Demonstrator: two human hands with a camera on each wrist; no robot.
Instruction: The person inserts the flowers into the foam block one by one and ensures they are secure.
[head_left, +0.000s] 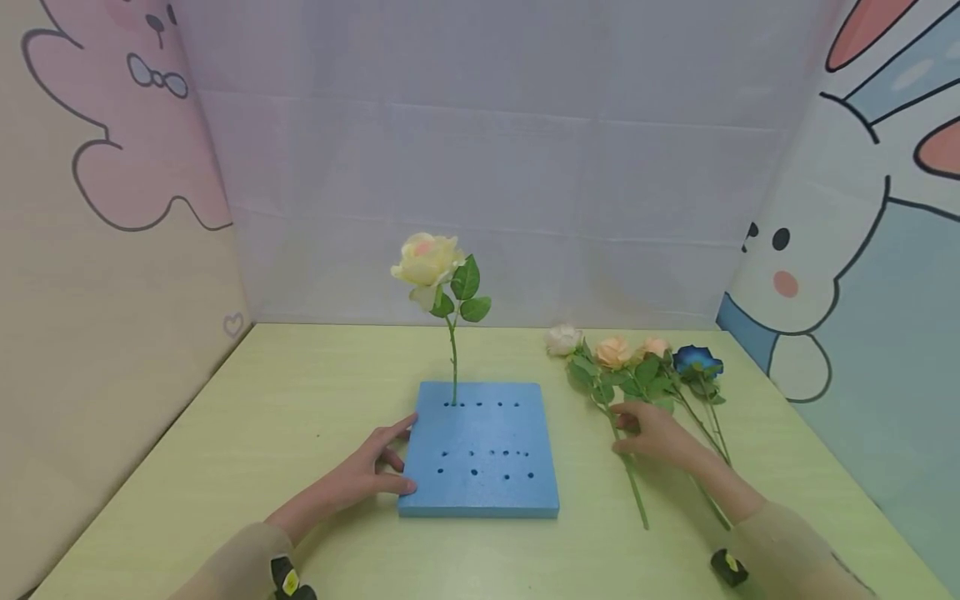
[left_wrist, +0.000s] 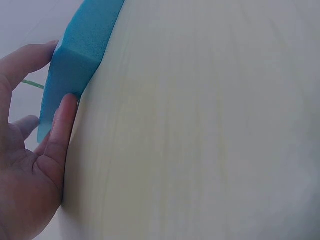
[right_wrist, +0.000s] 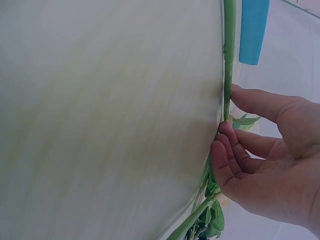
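Note:
A blue foam board [head_left: 480,429] with rows of holes lies flat on the table. One cream-yellow rose [head_left: 429,265] stands upright in a hole of its back row. Against the board's left edge my left hand [head_left: 375,467] spreads its fingers, with the thumb at the near corner; the left wrist view shows its fingers [left_wrist: 64,125] on the side face. To the right, my right hand [head_left: 654,433] has thumb and curled fingers at the green stem [right_wrist: 229,55] of a pale white rose [head_left: 564,340], which lies on the table.
Beside the white rose lie two peach roses, one [head_left: 615,352] nearer it and another [head_left: 656,345] behind. A blue rose [head_left: 697,360] is farthest right. Their stems and leaves overlap and point toward me. A pale cloth wall [head_left: 480,167] stands behind the table [head_left: 330,375].

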